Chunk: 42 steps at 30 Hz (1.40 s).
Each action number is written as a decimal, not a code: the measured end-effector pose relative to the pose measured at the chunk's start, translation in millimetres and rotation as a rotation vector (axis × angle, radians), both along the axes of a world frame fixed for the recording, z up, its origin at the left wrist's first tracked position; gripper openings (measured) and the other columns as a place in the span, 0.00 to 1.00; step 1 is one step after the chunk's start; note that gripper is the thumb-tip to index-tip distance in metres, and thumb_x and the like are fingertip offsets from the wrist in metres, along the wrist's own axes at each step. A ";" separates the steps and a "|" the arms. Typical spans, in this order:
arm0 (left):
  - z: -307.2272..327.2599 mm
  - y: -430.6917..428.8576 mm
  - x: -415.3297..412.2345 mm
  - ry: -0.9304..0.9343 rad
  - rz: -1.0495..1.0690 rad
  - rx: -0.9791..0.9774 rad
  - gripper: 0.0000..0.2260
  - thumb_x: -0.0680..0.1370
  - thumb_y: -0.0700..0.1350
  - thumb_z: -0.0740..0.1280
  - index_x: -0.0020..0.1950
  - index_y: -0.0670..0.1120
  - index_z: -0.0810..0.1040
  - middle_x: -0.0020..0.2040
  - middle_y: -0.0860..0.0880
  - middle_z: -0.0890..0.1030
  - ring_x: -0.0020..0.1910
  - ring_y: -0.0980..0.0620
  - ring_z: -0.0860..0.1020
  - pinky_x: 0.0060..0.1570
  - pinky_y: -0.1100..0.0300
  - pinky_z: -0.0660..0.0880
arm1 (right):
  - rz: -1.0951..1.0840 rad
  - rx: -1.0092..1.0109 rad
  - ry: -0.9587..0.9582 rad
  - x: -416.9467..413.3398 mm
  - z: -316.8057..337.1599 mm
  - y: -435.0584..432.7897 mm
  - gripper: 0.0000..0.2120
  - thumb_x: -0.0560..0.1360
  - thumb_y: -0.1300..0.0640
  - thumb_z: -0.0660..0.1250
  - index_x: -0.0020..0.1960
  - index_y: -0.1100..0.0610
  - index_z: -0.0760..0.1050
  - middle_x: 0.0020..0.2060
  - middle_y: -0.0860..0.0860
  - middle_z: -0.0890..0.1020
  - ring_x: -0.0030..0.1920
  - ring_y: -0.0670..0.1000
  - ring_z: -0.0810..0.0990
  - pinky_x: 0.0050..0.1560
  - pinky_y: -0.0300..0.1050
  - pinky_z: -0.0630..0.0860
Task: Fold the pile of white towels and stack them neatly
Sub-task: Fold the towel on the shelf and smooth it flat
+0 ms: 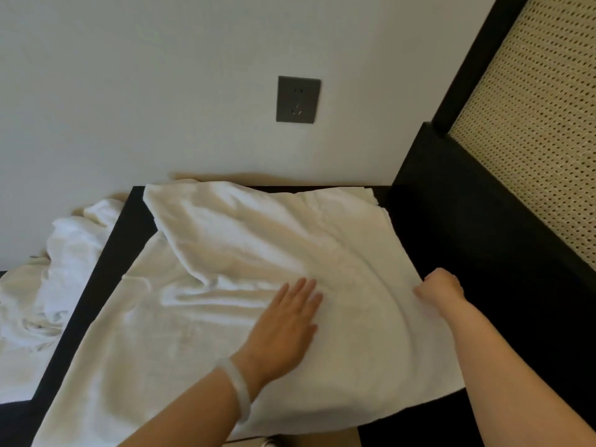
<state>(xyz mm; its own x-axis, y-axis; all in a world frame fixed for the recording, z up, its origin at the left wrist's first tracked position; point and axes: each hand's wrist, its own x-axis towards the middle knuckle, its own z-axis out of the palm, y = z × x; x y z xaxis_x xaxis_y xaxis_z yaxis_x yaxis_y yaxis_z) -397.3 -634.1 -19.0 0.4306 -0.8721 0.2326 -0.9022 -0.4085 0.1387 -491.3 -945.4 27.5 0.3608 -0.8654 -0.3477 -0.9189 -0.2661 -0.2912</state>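
A person's two bare hands are working on a white towel (209,333) that is lying spread across a dark table (106,253); the left hand (283,327) is resting flat on the middle of the towel, palm down, fingers straight and slightly fanned, pointing away toward the wall; a pale bracelet (238,391) is circling that wrist. The right hand (442,290) is reaching in from the lower right, its forearm angling across the table's dark right side, and its fingers are curling around the towel's right edge, gripping it. The towel is covering most of the table top; its far left corner is lying folded back over itself in loose wrinkles, and its near edge is hanging past the table's front. A strip of bare table is showing along the left side and a wider one on the right. A crumpled pile of white towels (48,269) is sitting just beyond the table's left edge. A grey wall outlet (298,99) is sitting above the table; a dark frame with a woven cane panel (532,140) is closing in the right side.
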 end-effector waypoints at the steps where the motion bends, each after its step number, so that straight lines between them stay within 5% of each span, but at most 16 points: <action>1: -3.2 -7.9 -4.9 0.007 0.002 0.057 0.24 0.79 0.53 0.54 0.73 0.46 0.73 0.74 0.43 0.70 0.73 0.43 0.69 0.75 0.49 0.60 | -0.011 0.011 0.033 -2.0 1.7 -1.4 0.21 0.74 0.56 0.72 0.62 0.63 0.73 0.57 0.60 0.77 0.55 0.62 0.77 0.55 0.53 0.78; 4: -16.0 -13.9 -9.0 0.045 0.049 0.114 0.25 0.82 0.55 0.51 0.78 0.50 0.64 0.78 0.45 0.62 0.77 0.44 0.61 0.75 0.46 0.52 | 0.016 0.143 -0.012 -7.9 2.6 -8.5 0.21 0.72 0.56 0.76 0.59 0.65 0.75 0.53 0.60 0.80 0.53 0.60 0.80 0.55 0.53 0.80; 8: -21.1 -13.6 -11.0 0.004 0.058 0.114 0.24 0.83 0.56 0.52 0.78 0.50 0.64 0.78 0.46 0.64 0.77 0.46 0.62 0.71 0.47 0.55 | -0.021 0.308 -0.176 -21.7 14.3 -10.5 0.12 0.73 0.59 0.76 0.51 0.63 0.77 0.49 0.59 0.81 0.50 0.58 0.80 0.54 0.53 0.79; 14: -23.2 -13.7 -11.2 -0.008 0.060 0.090 0.24 0.83 0.56 0.52 0.79 0.51 0.63 0.78 0.47 0.63 0.77 0.46 0.60 0.72 0.47 0.54 | -0.068 0.453 -0.286 -36.8 24.2 -19.9 0.11 0.74 0.59 0.75 0.52 0.65 0.82 0.48 0.58 0.85 0.54 0.58 0.81 0.60 0.52 0.75; 18: -24.0 -14.1 -9.6 0.024 0.084 0.101 0.25 0.83 0.57 0.50 0.79 0.51 0.62 0.78 0.46 0.62 0.78 0.46 0.59 0.72 0.46 0.54 | -0.034 0.142 -0.246 -37.6 15.3 -24.4 0.07 0.76 0.60 0.72 0.48 0.64 0.80 0.46 0.59 0.82 0.49 0.59 0.80 0.50 0.52 0.77; 23: -25.1 -14.1 -10.1 0.059 0.129 0.127 0.27 0.83 0.59 0.44 0.80 0.50 0.58 0.80 0.45 0.58 0.79 0.45 0.55 0.72 0.45 0.51 | 0.034 -0.132 -0.180 -37.8 2.6 -12.8 0.13 0.77 0.62 0.70 0.57 0.63 0.70 0.51 0.57 0.76 0.54 0.61 0.78 0.50 0.53 0.76; 26: -24.4 -15.2 -11.4 0.057 0.132 0.119 0.26 0.83 0.58 0.46 0.79 0.49 0.61 0.79 0.45 0.61 0.78 0.45 0.58 0.72 0.45 0.53 | 0.329 -0.438 -0.131 -15.8 -0.6 13.6 0.13 0.77 0.64 0.65 0.61 0.62 0.73 0.58 0.60 0.78 0.59 0.62 0.75 0.58 0.55 0.74; 28: -22.3 -16.3 -11.5 0.056 0.128 0.124 0.26 0.82 0.57 0.51 0.78 0.49 0.64 0.78 0.44 0.63 0.77 0.44 0.60 0.71 0.44 0.54 | 0.645 -0.293 -0.232 4.7 -13.6 47.9 0.20 0.79 0.59 0.62 0.69 0.62 0.72 0.67 0.59 0.75 0.68 0.61 0.71 0.70 0.52 0.65; 30: -18.8 -17.6 -11.7 0.052 0.120 0.138 0.26 0.81 0.58 0.53 0.77 0.49 0.66 0.77 0.44 0.65 0.77 0.44 0.62 0.70 0.43 0.55 | 0.852 -0.208 -0.172 16.9 -33.1 72.5 0.28 0.82 0.48 0.54 0.79 0.58 0.58 0.78 0.50 0.60 0.79 0.52 0.57 0.78 0.45 0.50; 33: -19.4 -9.7 -15.1 0.055 0.137 0.141 0.27 0.80 0.59 0.54 0.77 0.50 0.66 0.77 0.46 0.65 0.77 0.45 0.62 0.68 0.38 0.55 | 0.796 -0.269 -0.107 13.9 -49.5 72.4 0.38 0.75 0.36 0.33 0.81 0.51 0.43 0.78 0.42 0.42 0.79 0.42 0.41 0.77 0.41 0.36; 39: -24.7 28.1 -27.1 -0.006 0.009 0.108 0.29 0.77 0.63 0.57 0.75 0.51 0.69 0.75 0.47 0.69 0.74 0.47 0.68 0.67 0.42 0.60 | 0.778 -0.354 0.039 -8.8 -45.5 86.6 0.34 0.81 0.36 0.41 0.81 0.54 0.48 0.81 0.49 0.50 0.80 0.46 0.48 0.77 0.41 0.39; 42: -15.9 55.5 8.0 -0.016 0.065 -0.105 0.21 0.79 0.53 0.59 0.69 0.45 0.74 0.68 0.43 0.76 0.66 0.44 0.75 0.67 0.52 0.64 | 0.804 -0.423 -0.108 19.3 -39.4 104.4 0.38 0.76 0.38 0.44 0.74 0.62 0.68 0.74 0.58 0.69 0.75 0.56 0.67 0.75 0.46 0.50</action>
